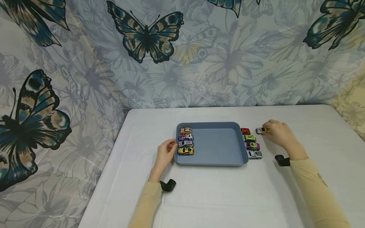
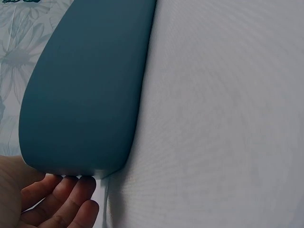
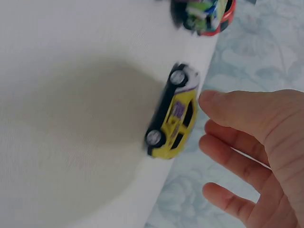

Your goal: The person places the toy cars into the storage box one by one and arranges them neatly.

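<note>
A floral, butterfly-printed fabric backdrop [image 1: 171, 79] fills my 12 o'clock, its outermost prints cut off. Next comes the white-covered table [image 1: 214, 196], then the blue-grey tray [image 1: 215, 144] lying on it. At the tray's 9 o'clock, my left hand [image 1: 165, 152] rests fingertips against the end wall; my thumb tip is hidden, so I cannot tell whether I pinch the rim. Beyond its 2 o'clock, my right hand [image 1: 278, 133] has thumb and fingers loosely parted, gripping nothing firmly. Inside the tray, at 9 o'clock, stands an inner row of four toy cars [image 1: 185, 143]; just outside, at 3 o'clock, an outer row of four [image 1: 252, 146]. The yellow-and-white toy car [image 3: 176, 118], slightly blurred, is right beside my right thumb tip; from above, my fingers partly cover it.
</note>
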Available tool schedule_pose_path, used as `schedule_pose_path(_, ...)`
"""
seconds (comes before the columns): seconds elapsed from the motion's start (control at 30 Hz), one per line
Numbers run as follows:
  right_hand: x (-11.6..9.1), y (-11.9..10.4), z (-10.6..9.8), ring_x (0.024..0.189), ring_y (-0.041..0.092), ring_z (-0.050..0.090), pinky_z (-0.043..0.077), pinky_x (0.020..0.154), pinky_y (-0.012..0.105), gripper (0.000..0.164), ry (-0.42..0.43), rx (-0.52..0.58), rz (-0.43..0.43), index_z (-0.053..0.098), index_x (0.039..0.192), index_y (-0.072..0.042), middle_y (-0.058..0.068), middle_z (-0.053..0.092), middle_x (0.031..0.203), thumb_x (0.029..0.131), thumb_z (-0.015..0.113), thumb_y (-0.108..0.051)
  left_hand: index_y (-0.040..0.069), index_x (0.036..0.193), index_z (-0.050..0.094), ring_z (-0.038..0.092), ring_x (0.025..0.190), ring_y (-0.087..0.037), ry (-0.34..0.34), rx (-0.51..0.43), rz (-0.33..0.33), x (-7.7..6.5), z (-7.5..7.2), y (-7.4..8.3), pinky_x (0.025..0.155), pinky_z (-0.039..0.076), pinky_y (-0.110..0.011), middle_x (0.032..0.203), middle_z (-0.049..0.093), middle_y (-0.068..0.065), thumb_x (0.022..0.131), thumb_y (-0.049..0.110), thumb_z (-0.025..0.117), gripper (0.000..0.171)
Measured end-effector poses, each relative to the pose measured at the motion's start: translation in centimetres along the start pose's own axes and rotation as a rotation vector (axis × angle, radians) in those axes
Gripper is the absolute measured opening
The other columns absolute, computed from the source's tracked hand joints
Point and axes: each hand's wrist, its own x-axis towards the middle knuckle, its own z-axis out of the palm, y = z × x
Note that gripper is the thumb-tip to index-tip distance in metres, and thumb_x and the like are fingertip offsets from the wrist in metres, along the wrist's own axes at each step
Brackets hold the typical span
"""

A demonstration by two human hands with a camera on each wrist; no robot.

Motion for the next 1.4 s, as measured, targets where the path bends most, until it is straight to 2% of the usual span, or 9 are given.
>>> schedule_pose_path(0.4, 0.1, 1.2, 0.2, 0.086, 0.042, 0.058, 0.041, 0.067, 0.057, 0.024, -0.117, 0.001, 0.079, 0.064, 0.096, 0.007, 0.024, 0.061, 0.095, 0.074, 0.071, -0.001, -0.006, 0.111, 0.062, 0.062, 0.080, -0.022, -0.002, -0.015, 0.000, 0.0, 0.0, -0.1, 0.070, 0.054, -0.027, 0.093, 0.062, -0.015, 0.090, 0.008, 0.060, 0.025)
schedule_pose_path(0.73, 0.4, 1.4, 0.4, 0.089, 0.042, 0.057, 0.041, 0.069, 0.056, 0.023, -0.146, 0.007, 0.095, 0.064, 0.096, 0.006, 0.024, 0.061, 0.096, 0.075, 0.071, 0.001, -0.005, 0.112, 0.062, 0.063, 0.080, -0.022, -0.001, -0.014, -0.011, 0.1, 0.0, -0.2, 0.070, 0.054, -0.026, 0.093, 0.062, -0.014, 0.090, 0.007, 0.060, 0.025)
schedule_pose_path(1.07, 0.2, 1.2, 0.0, 0.084, 0.040, 0.058, 0.040, 0.065, 0.054, 0.019, -0.104, 0.014, 0.073, 0.065, 0.092, 0.005, 0.021, 0.062, 0.090, 0.074, 0.072, 0.002, -0.006, 0.112, 0.061, 0.063, 0.081, -0.022, -0.011, -0.015, -0.002, 0.1, 0.1, -0.2, 0.070, 0.054, -0.027, 0.093, 0.062, -0.014, 0.091, 0.008, 0.060, 0.026)
schedule_pose_path(1.4, 0.3, 0.2, -1.4, 0.078, 0.038, 0.059, 0.040, 0.061, 0.054, 0.020, -0.036, 0.009, 0.066, 0.066, 0.090, 0.005, 0.019, 0.063, 0.086, 0.072, 0.074, -0.001, -0.006, 0.113, 0.061, 0.062, 0.081, -0.021, -0.012, -0.009, -0.012, 0.1, 0.0, -0.2, 0.071, 0.054, -0.027, 0.094, 0.062, -0.014, 0.091, 0.008, 0.059, 0.026)
